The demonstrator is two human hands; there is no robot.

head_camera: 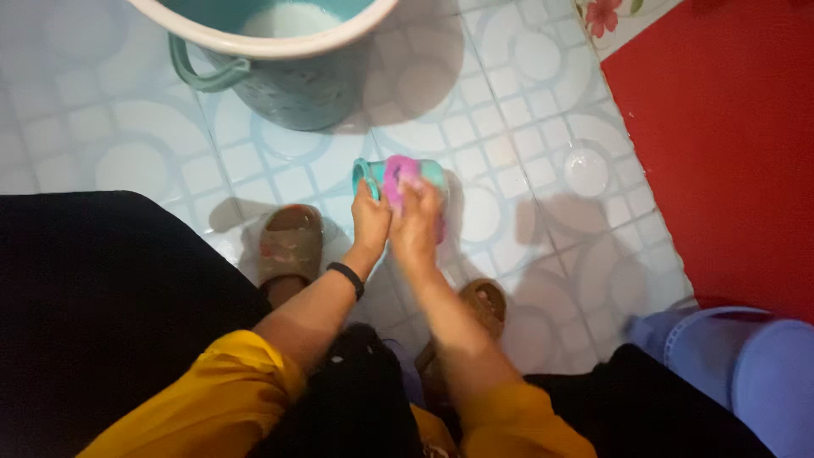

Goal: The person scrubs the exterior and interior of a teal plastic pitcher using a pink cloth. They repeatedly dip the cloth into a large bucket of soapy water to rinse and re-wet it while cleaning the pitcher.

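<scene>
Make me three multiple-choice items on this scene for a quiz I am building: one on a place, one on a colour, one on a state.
1. Where is the big bucket?
A. ahead of the hands, at the top edge
B. on the red mat
C. between the feet

2. What colour is the sponge?
A. yellow
B. pink
C. white

3. How is the teal cup held?
A. standing on the tiles
B. in the left hand, with the right hand pressing the sponge on it
C. floating in the bucket

Answers: 1 A, it sits above the hands; 2 B, it shows pink against teal; 3 B, both hands meet at it.
</scene>
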